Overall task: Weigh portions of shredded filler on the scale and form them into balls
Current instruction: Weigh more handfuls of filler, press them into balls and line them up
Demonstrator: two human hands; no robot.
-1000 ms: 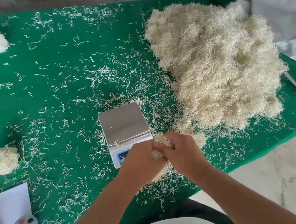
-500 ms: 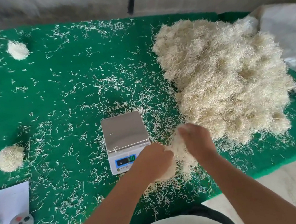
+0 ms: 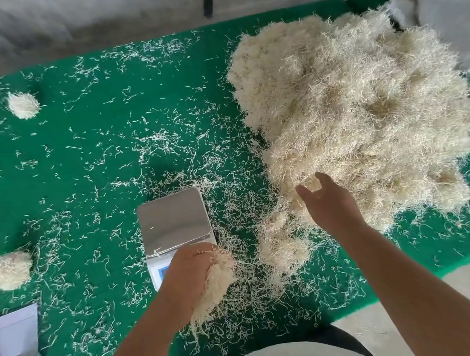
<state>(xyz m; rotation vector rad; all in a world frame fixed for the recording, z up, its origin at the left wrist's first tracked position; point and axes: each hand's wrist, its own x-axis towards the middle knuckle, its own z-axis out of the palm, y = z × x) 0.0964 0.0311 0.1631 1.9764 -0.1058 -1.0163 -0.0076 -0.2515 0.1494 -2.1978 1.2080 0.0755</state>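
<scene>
Left hand [image 3: 191, 271] clenched round filler tuft [image 3: 213, 287], strands trailing below. Right hand [image 3: 327, 205] spread, at pile [image 3: 355, 117] edge. Scale [image 3: 174, 217] just beyond left knuckles. Light, springy, sheds; grab by bunching whole handful.

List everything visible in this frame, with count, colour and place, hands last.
filler heap: one, cream, right half of table
scale: one, silver pan, white body, centre front
finished balls: two, cream, far left and near left
small clump: one, cream, right of scale
green table cover: one, strewn with loose shreds
white paper: one, front left corner
grey bag: one, far right
left hand: grips filler portion, in front of scale
right hand: fingers spread, at heap's near edge
</scene>
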